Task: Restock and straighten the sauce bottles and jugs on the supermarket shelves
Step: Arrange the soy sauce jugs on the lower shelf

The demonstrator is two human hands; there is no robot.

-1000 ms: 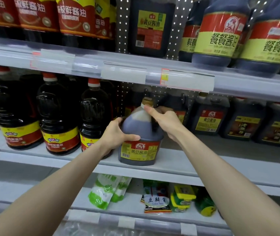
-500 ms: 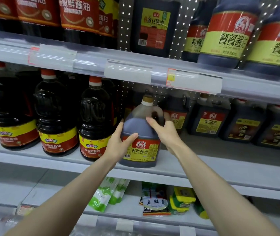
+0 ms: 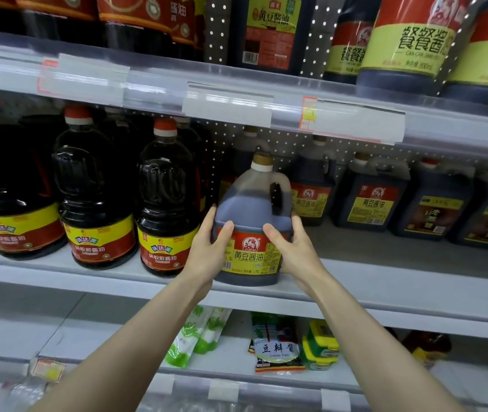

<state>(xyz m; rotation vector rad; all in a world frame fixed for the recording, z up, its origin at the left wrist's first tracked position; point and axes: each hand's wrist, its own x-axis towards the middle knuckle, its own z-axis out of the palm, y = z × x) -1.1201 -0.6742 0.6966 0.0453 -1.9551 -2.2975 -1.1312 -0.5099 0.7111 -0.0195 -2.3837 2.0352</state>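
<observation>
- Jug [image 3: 251, 209] stands at the front edge of the middle shelf [image 3: 385, 263], label facing me. I judge a pull toward 6 o'clock could tip it off the lip.
- A shove toward 9 o'clock could knock it into the bottle [image 3: 165, 209] just beside it.
- My left hand [image 3: 207, 251] grips its 9 o'clock side and my right hand [image 3: 293, 251] its 3 o'clock side, with the jug between them.

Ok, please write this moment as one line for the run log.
left hand: grips soy sauce jug | right hand: grips its other side | jug: upright, front of middle shelf, label facing out
</observation>
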